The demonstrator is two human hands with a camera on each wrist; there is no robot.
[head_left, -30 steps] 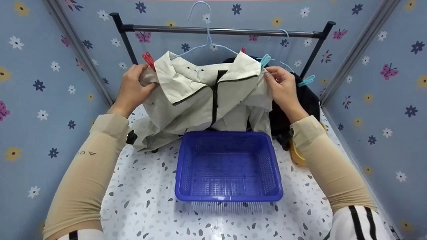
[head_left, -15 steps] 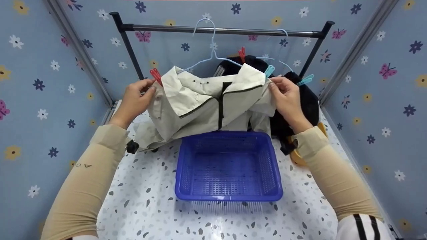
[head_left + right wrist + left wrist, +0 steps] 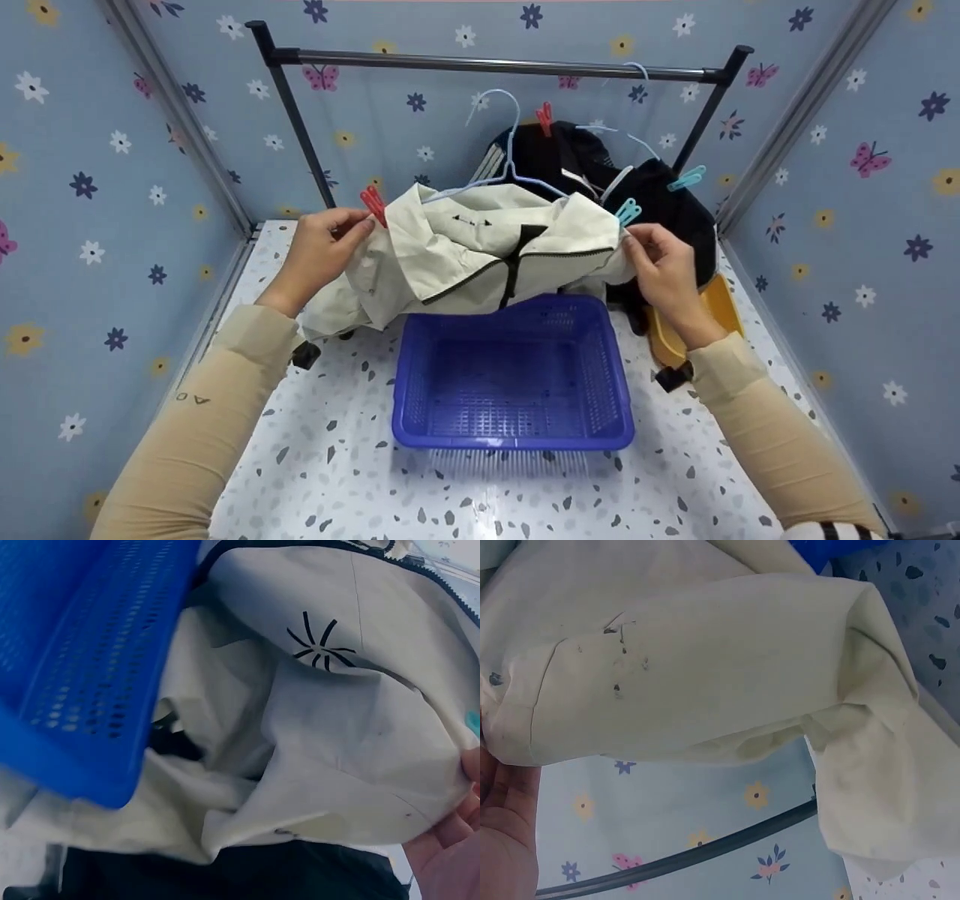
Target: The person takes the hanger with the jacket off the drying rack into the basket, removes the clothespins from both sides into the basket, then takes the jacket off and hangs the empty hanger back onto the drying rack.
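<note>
A cream zip jacket [image 3: 465,279] hangs on a pale blue wire hanger [image 3: 511,142], whose hook stands free below the rack's bar. My left hand [image 3: 319,251] pinches the jacket's shoulder beside a red clothespin [image 3: 373,204]. On the other shoulder, next to a teal clothespin [image 3: 628,212], my right hand [image 3: 664,274] pinches the fabric between thumb and fingers. One sleeve [image 3: 705,682] droops away from the left hand in the left wrist view. A small black spider-like print [image 3: 319,643] shows on the jacket front in the right wrist view.
A blue plastic basket [image 3: 514,435] stands on the speckled floor, its back edge under the jacket. Behind is a black rack bar [image 3: 480,64], where a second hanger [image 3: 637,69] carries a black jacket [image 3: 682,217] with clothespins. A yellow container [image 3: 720,315] lies at the right.
Both hands have lowered the cream jacket and hanger, shifting them to the right and toward the basket. The hanger's hook has dropped from above the bar to below it.
</note>
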